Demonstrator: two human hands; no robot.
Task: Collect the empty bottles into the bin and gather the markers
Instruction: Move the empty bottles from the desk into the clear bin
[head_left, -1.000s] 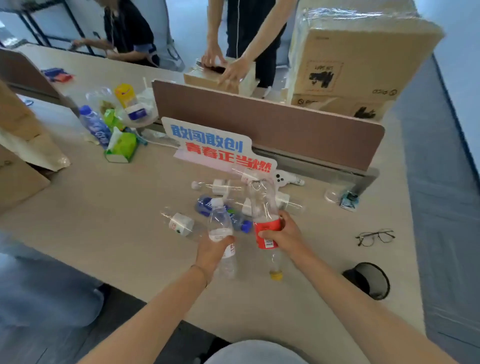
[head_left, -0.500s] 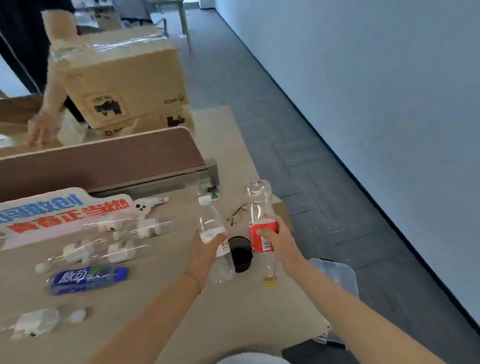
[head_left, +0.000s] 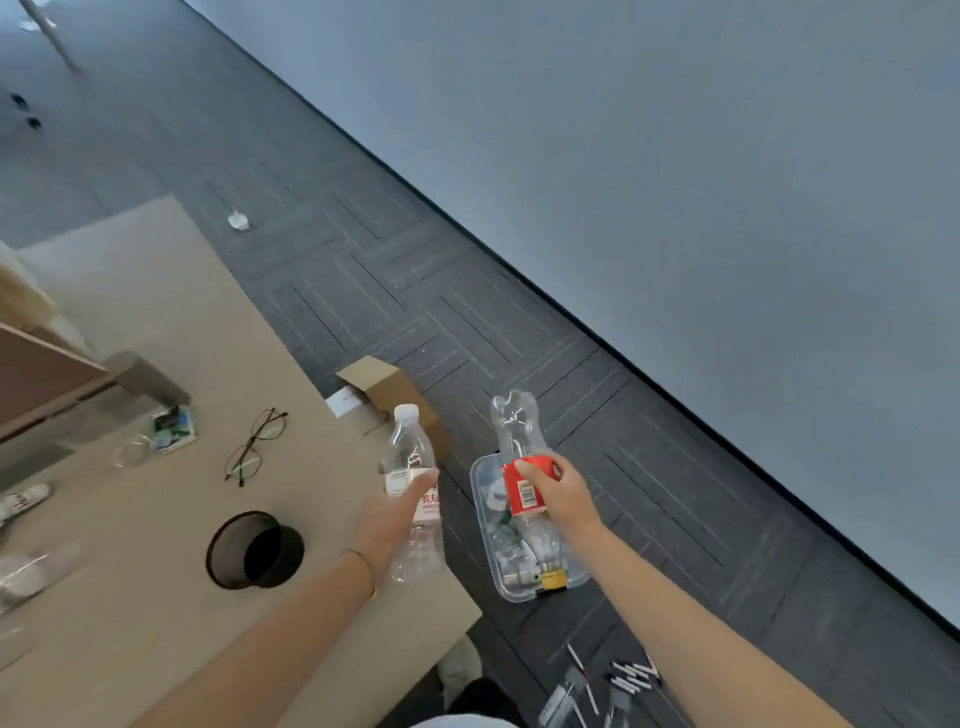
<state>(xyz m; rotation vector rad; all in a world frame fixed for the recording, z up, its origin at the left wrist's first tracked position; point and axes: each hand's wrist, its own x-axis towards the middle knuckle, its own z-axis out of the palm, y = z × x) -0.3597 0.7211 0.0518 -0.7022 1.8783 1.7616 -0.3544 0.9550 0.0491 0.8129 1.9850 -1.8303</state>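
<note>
My left hand (head_left: 388, 514) grips a clear empty bottle with a white cap and white label (head_left: 413, 467), held upright over the table's right edge. My right hand (head_left: 558, 493) grips a crumpled clear bottle with a red label (head_left: 522, 452), upside down with its yellow cap at the bottom, directly above a clear plastic bin (head_left: 480, 512) on the floor. The bin holds several empty bottles. Several markers (head_left: 623, 680) lie scattered on the carpet near my right forearm.
The beige table (head_left: 156, 322) carries glasses (head_left: 255, 447), a black mesh cup lying on its side (head_left: 254, 551), a small packet (head_left: 174, 428) and more bottles at the left edge. A cardboard box (head_left: 395, 400) stands on the floor beside the table corner. A grey wall runs at right.
My view has swung right, from the cluttered table to the floor. Both hands carried their bottles to the right; the red-label bottle now hangs over the bin.
</note>
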